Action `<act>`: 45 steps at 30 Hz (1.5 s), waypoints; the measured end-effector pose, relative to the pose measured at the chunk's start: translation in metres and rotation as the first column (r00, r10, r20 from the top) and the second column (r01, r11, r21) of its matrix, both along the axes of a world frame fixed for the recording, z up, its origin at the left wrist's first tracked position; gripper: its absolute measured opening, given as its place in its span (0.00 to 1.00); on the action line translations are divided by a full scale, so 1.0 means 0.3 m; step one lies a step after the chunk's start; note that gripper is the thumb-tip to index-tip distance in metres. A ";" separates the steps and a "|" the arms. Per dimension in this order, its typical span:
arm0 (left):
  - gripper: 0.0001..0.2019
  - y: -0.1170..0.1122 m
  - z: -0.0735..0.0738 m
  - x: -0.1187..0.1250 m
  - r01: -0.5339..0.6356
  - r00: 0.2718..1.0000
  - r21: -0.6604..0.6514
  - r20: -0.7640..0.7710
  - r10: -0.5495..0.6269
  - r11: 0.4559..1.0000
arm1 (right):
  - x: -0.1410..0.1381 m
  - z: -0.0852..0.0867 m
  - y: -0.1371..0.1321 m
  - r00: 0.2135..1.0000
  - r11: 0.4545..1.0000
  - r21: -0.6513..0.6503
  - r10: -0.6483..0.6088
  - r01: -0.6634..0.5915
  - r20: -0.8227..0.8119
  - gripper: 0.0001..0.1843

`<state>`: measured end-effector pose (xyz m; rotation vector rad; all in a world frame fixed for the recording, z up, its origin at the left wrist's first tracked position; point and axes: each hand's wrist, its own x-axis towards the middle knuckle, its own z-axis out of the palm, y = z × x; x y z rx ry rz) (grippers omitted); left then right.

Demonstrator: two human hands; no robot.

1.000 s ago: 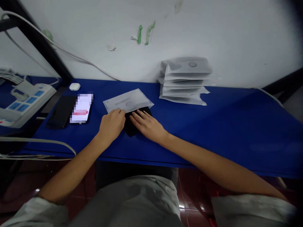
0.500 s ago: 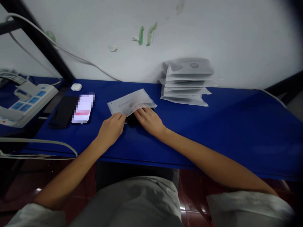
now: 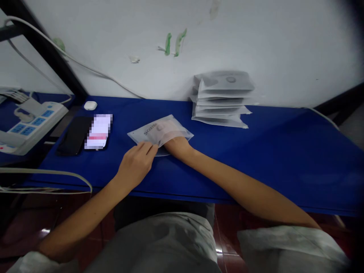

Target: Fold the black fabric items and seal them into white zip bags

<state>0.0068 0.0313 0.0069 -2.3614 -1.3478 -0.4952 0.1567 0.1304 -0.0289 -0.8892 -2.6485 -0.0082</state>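
Note:
A frosted translucent zip bag (image 3: pixel 152 131) with dark printed lettering lies on the blue table, its mouth toward me. My left hand (image 3: pixel 139 157) is closed, pinching the near left edge of the bag's mouth. Up to about the wrist, my right hand (image 3: pixel 176 146) is inside the bag, under the upper sheet. Its fingers show only as a dim blur through the plastic, so I cannot make out their pose or anything in them. Behind and to the right, a stack of similar frosted bags (image 3: pixel 222 100) stands against the wall.
Left of the bag lie a phone with a lit screen (image 3: pixel 99 131), a dark phone (image 3: pixel 74 135) and a small white case (image 3: pixel 90 105). A power strip (image 3: pixel 34 127) with cables is at the far left. The white wall (image 3: pixel 278 53) bounds the table's back.
My right hand has gone deeper into the bag, and the dark item by it at the mouth no longer shows. The upper sheet now lies flatter with its print visible. My left hand shifted slightly right.

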 end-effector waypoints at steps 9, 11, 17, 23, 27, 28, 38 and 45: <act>0.10 -0.035 -0.018 -0.087 -0.120 0.993 -0.096 0.005 0.121 0.988 | 0.137 0.105 -0.288 0.982 0.979 0.107 0.161 -0.171 0.098 0.21; 0.14 -0.049 -0.020 -0.106 -0.125 0.992 -0.129 -0.002 0.126 0.984 | 0.174 0.115 -0.308 0.982 0.961 0.206 0.183 -0.187 0.037 0.16; 0.13 -0.053 -0.047 -0.146 -0.096 0.994 -0.128 0.032 0.101 0.987 | 0.233 0.100 -0.241 0.996 0.988 0.126 -0.092 0.093 -0.015 0.24; 0.10 -0.035 -0.018 -0.132 -0.039 0.990 -0.027 0.134 0.042 0.999 | 0.224 0.094 -0.214 0.992 0.975 0.196 -0.116 0.104 0.049 0.22; 0.09 -0.034 0.051 -0.127 -0.022 0.985 -0.028 0.173 0.026 0.999 | 0.226 0.129 -0.203 0.994 0.969 0.230 -0.102 0.090 0.039 0.14; 0.09 -0.032 0.069 -0.128 -0.023 0.981 -0.029 0.194 0.028 0.999 | 0.229 0.143 -0.198 0.996 0.970 0.228 -0.094 0.089 0.010 0.12; 0.06 0.025 0.140 -0.119 -0.179 0.670 -0.161 0.703 0.240 0.971 | 0.273 0.326 -0.117 0.939 0.992 -0.101 -0.100 0.070 -0.330 0.04; 0.09 0.062 0.100 -0.108 -0.028 0.287 -0.306 0.910 0.301 0.952 | 0.282 0.367 -0.098 0.922 0.981 -0.161 -0.160 0.108 -0.354 0.05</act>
